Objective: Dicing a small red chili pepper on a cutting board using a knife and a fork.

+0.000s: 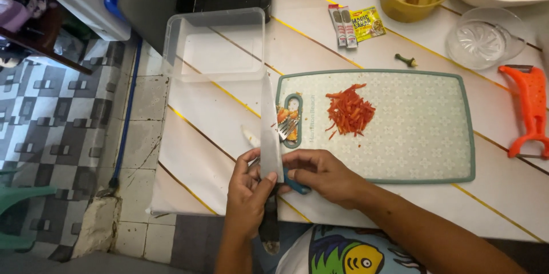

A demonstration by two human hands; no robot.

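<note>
At the table's near edge the left hand [247, 194] grips a knife [270, 131] by its handle, blade pointing away, while the right hand [320, 172] pinches the blade's base, just short of the cutting board [423, 131] with bare room beside red shreds [349, 112], a clear tub [214, 45] beyond.

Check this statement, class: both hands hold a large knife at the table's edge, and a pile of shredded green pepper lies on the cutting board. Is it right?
Not quite. The head view shows the pile on the cutting board is red, not green. The rest stands: the left hand and right hand hold the large knife at the table's edge.
</note>
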